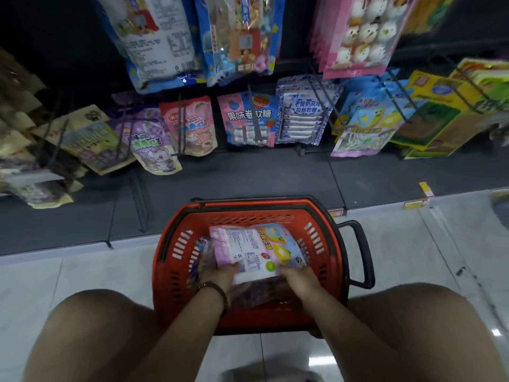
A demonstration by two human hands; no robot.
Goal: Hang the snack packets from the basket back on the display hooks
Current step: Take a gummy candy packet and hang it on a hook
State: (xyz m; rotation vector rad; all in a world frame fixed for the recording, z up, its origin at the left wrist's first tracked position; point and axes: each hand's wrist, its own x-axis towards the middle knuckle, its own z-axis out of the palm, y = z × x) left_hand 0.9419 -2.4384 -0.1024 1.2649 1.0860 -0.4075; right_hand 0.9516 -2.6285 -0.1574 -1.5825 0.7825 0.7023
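Note:
A red shopping basket (176,244) stands on the floor between my knees. Both hands reach into it. My left hand (220,275) grips the near edge of a pink snack packet (245,249) that lies back side up. My right hand (298,275) grips the near edge of a blue-and-yellow packet (283,244) beside it. More packets lie underneath, mostly hidden. In front, display hooks (180,125) carry rows of hanging snack packets; the same blue-and-yellow packets (363,125) hang at the right.
The basket's black handle (360,252) sticks out to the right. Large packets (237,37) hang on the upper row. A dark shelf base (248,172) runs below the lower hooks. White floor tiles (82,277) lie on both sides of the basket.

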